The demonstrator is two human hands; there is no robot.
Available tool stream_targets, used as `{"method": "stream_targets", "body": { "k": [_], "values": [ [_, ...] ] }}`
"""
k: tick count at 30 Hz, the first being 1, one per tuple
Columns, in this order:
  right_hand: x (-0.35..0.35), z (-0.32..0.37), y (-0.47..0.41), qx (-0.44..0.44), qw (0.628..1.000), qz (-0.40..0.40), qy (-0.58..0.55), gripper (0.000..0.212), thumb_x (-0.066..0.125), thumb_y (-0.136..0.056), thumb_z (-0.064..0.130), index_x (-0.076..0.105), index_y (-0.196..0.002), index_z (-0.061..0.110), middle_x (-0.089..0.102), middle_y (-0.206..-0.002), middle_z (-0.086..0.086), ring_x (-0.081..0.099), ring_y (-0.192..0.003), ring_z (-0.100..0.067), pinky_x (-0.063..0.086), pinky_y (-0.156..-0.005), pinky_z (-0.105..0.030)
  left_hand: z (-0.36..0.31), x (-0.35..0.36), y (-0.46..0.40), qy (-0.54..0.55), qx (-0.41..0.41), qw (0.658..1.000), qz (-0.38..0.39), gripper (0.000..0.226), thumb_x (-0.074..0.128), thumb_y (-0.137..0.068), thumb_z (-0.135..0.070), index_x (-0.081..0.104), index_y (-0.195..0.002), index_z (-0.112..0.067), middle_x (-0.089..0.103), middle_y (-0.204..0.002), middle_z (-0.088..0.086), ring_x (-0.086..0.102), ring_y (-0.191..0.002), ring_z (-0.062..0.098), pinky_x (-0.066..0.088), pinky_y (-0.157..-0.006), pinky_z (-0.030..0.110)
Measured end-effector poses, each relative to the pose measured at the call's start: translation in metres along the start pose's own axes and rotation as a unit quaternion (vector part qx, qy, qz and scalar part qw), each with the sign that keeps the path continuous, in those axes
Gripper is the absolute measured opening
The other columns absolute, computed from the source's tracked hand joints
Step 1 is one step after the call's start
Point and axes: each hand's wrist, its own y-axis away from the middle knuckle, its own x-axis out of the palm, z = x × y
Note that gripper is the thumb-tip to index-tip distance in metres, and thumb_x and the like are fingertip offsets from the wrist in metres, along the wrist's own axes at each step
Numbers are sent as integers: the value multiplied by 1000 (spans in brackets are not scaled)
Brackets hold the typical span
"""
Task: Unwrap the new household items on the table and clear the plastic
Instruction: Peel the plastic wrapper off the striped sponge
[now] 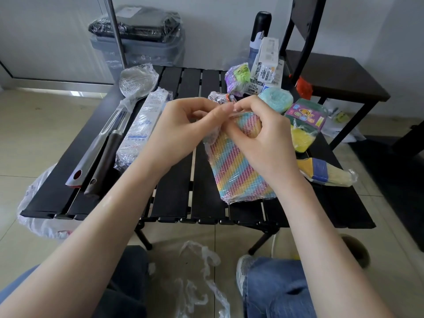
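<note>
A pastel striped woven cloth pack (238,171) in clear plastic wrap lies tilted over the middle of the black slatted table (174,193). My left hand (183,131) and my right hand (257,138) meet at its far end, and both pinch the plastic film there with fingertips close together. My right palm covers the pack's upper right corner. Crumpled clear plastic (202,281) lies on the floor between my knees.
On the left lie a wrapped steel ladle (137,83), two metal utensil handles (98,154) and a long wrapped box (142,129). On the right sit a blue scrubber (275,99), a sponge pack (305,120), a wrapped brush (325,173) and boxes (266,63). A black chair (332,76) stands behind.
</note>
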Motion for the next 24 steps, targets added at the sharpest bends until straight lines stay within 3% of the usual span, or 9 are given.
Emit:
{"method": "stream_targets", "body": {
  "k": [4, 7, 9, 11, 14, 18, 21, 24],
  "values": [
    [-2, -2, -2, 11, 1000, 25, -7, 16, 67, -89, 25, 66, -97, 11, 66, -91, 11, 62, -85, -6, 51, -76, -33, -5, -10, -3, 26, 32, 997, -61, 12, 61, -93, -21, 59, -83, -15, 69, -82, 9, 66, -75, 19, 56, -74, 42],
    [-8, -3, -4, 24, 998, 42, -34, 9, 64, -92, 21, 68, -94, 14, 66, -91, 15, 61, -92, 0, 45, -81, -13, -6, -16, -4, 66, 22, 994, -90, 15, 49, -99, -18, 47, -85, -14, 70, -82, 4, 70, -74, 12, 56, -65, 26],
    [-11, -1, -4, 32, 997, 52, -48, 8, 61, -94, 20, 68, -93, 16, 66, -90, 17, 59, -93, 4, 40, -82, -6, -7, -16, -3, 69, 21, 992, -107, 16, 43, -102, -17, 42, -87, -13, 70, -81, 5, 70, -68, 10, 53, -61, 20],
    [-11, 0, -5, 47, 996, 55, -51, 13, 58, -96, 24, 67, -90, 18, 66, -84, 13, 61, -88, -1, 41, -75, -9, -5, -15, -4, 50, 32, 991, -119, 15, 41, -102, -19, 41, -88, -14, 70, -81, 2, 70, -70, 10, 53, -59, 20],
    [-11, -2, -5, 71, 996, 31, -52, 26, 53, -98, 28, 60, -79, 12, 60, -71, -5, 58, -70, -19, 42, -63, -27, -1, -15, -5, 38, 37, 987, -154, 19, 37, -104, -17, 39, -85, -16, 70, -81, -5, 64, -63, 4, 44, -51, 17],
    [-11, -4, -4, 109, 992, 4, -65, 28, 49, -100, 25, 55, -83, 4, 57, -77, -21, 55, -73, -36, 41, -63, -39, 0, -12, -5, 147, -35, 976, -158, 21, 31, -105, -19, 37, -86, -15, 68, -71, -6, 61, -53, 10, 43, -47, 19],
    [-8, -4, -3, 122, 991, 13, -46, 19, 48, -100, 19, 55, -84, 10, 53, -69, -2, 50, -66, -24, 37, -54, -22, -2, -6, -6, 154, -56, 977, -136, 19, 34, -105, -22, 35, -86, -17, 50, -66, -2, 57, -53, 10, 51, -56, 22],
    [-7, -4, -4, 133, 990, 1, -45, 15, 50, -98, 12, 61, -89, 13, 58, -76, 3, 52, -76, -18, 39, -60, -17, 7, -4, -4, 31, -22, 996, -76, 22, 58, -95, -20, 36, -95, -24, 42, -69, 4, 53, -59, 12, 50, -61, 21]
  ]
}}
